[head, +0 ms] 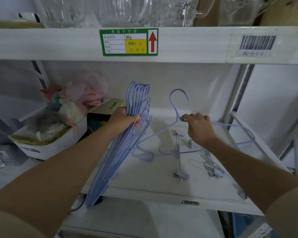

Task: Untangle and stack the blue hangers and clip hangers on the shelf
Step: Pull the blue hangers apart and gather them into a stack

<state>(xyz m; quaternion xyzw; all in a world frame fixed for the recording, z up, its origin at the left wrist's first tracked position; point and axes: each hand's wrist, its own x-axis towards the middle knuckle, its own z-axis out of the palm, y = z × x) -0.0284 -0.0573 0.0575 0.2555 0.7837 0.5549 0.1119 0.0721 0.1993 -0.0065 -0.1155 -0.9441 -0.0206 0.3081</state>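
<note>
My left hand (pixel 126 118) grips the necks of a bundle of several blue hangers (pixel 117 152); their hooks point up and their bodies hang down past the shelf's front edge. My right hand (pixel 199 127) pinches the neck of a single blue hanger (pixel 176 107), held upright over the white shelf (pixel 144 188). One shoulder of this hanger reaches left toward the bundle, where another blue hook (pixel 145 155) lies on the shelf. Several grey clip hangers (pixel 179 155) lie on the shelf below my right hand, some under my forearm.
A white bin (pixel 58 143) of soft, wrapped items stands at the left, with a cardboard-backed packet (pixel 107 107) behind my left hand. The shelf above carries glass jugs (pixel 124 11) and a green price label (pixel 128 42). A shelf upright (pixel 239 100) stands at the right.
</note>
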